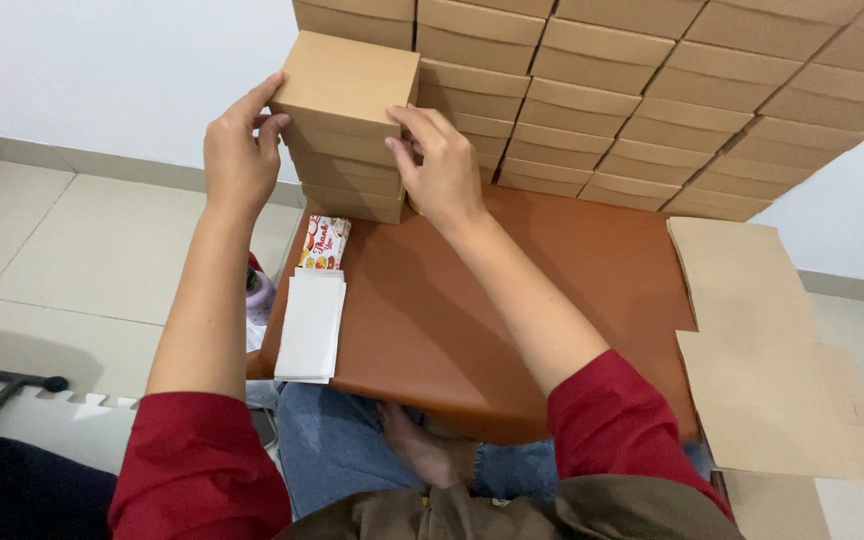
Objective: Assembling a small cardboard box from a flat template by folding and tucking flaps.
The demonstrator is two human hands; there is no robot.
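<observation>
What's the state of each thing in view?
Top box: closed, gripped at both sides on its stack.
Left hand: gripping box.
Right hand: gripping box.
Box wall: closed, stacked in columns.
White sheets: flat, piled.
Cardboard blanks: unfolded, flat.

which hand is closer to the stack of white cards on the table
Left. The left hand grips the top box above the white cards; the right hand holds the box's other side, farther off.

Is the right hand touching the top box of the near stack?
Touching. The head view shows the right hand with fingertips pressed on the right edge of the top box, and the left hand gripping its left side.
</observation>
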